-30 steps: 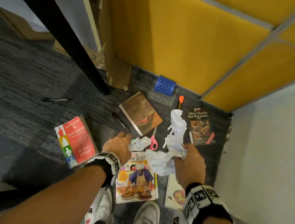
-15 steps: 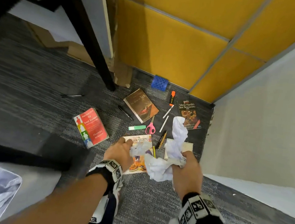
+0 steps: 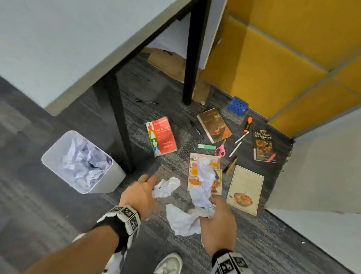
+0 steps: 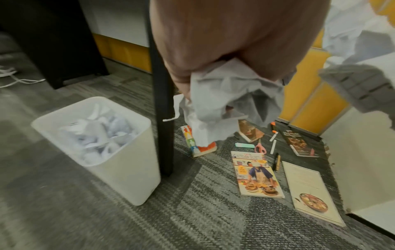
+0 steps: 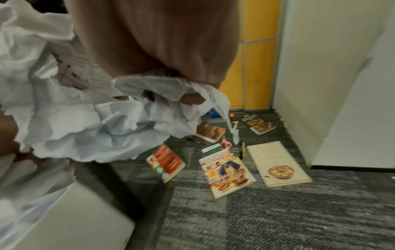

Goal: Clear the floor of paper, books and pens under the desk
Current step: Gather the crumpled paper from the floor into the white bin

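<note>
My left hand (image 3: 145, 191) grips a small wad of crumpled paper (image 3: 165, 187) (image 4: 224, 104). My right hand (image 3: 217, 221) grips a larger bunch of crumpled white paper (image 3: 196, 202) (image 5: 74, 110), held above the carpet. On the floor lie a red book (image 3: 161, 135), a brown book (image 3: 214, 125), a dark restaurant book (image 3: 263, 146), a cooking magazine (image 4: 255, 174) and a cream cookbook (image 3: 246, 189). Pink scissors (image 3: 220, 149), white pens (image 3: 239, 143), an orange marker (image 3: 248, 122) and a green highlighter (image 3: 206, 147) lie between them.
A white bin (image 3: 58, 160) full of crumpled paper stands left of my hands, beside a black desk leg (image 3: 119, 124). A second leg (image 3: 193, 54) stands further back. A black pen (image 3: 146, 102) lies under the desk. A blue block (image 3: 238, 105) sits by the yellow partition (image 3: 277, 46).
I have stood up and drawn back from the floor with both paper bunches. The view has swung left, bringing the bin and desk top into sight.
</note>
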{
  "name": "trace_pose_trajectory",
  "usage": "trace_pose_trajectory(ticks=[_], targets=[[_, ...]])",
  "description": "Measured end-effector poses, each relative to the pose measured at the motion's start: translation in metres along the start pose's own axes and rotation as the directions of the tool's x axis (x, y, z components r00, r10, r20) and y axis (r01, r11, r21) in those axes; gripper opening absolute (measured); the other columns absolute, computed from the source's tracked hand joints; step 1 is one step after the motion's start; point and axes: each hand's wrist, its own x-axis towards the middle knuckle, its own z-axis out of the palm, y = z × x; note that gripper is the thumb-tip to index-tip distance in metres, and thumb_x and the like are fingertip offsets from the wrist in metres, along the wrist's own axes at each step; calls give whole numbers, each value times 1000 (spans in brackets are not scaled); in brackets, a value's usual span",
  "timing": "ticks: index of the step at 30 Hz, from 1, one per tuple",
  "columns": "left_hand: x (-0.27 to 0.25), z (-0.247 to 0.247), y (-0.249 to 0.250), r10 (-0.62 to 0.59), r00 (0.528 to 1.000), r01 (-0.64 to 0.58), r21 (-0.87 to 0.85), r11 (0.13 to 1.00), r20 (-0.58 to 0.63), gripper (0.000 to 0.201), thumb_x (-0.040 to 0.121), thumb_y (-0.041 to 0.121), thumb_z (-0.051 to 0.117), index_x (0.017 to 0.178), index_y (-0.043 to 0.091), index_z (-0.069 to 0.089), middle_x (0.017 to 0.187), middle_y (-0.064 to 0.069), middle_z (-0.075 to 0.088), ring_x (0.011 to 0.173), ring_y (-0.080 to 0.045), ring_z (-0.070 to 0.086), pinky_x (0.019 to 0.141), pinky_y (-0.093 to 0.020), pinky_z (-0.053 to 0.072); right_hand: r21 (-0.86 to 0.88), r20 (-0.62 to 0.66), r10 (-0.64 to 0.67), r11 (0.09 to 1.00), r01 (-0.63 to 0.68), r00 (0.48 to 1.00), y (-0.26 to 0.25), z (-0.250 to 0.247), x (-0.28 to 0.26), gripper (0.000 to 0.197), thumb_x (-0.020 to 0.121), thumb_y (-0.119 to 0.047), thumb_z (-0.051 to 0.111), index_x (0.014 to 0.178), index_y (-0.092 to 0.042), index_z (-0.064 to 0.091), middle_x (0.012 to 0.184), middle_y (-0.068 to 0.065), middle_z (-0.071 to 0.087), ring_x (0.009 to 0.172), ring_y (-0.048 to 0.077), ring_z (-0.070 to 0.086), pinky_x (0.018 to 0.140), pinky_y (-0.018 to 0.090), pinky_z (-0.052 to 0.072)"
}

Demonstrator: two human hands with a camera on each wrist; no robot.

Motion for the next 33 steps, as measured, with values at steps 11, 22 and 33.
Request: trace_pose_trajectory(ticks=[11, 22, 33], targets=[[-55, -92, -203, -194, 979, 197, -55, 979, 61, 40, 89, 25, 53, 128, 19, 50, 128, -4, 50, 116, -29, 57, 94, -39, 47, -169, 177, -167, 966, 197, 970, -182, 128, -64, 32, 81, -17, 67, 110, -21, 54, 113, -2, 59, 104, 27, 60, 69, 33, 41], [22, -137, -315, -10, 994, -4, 129, 992, 111, 48, 90, 35, 56, 135, 19, 46, 135, -8, 45, 120, -35, 54, 97, -45, 48, -464, 65, -207, 860, 213, 976, -289, 258, -22, 44, 84, -22, 68, 122, -16, 46, 129, 8, 48, 102, 37, 62, 74, 41, 49], [141, -71, -352, 53, 999, -53, -67, 996, -5, 81, 83, 45, 68, 144, 11, 27, 147, -20, 24, 127, -45, 42, 101, -52, 42, -637, 113, -326, 701, 320, 939, -249, 399, 73, 69, 77, 2, 69, 137, -6, 36, 136, 21, 36, 90, 38, 63, 67, 34, 39]])
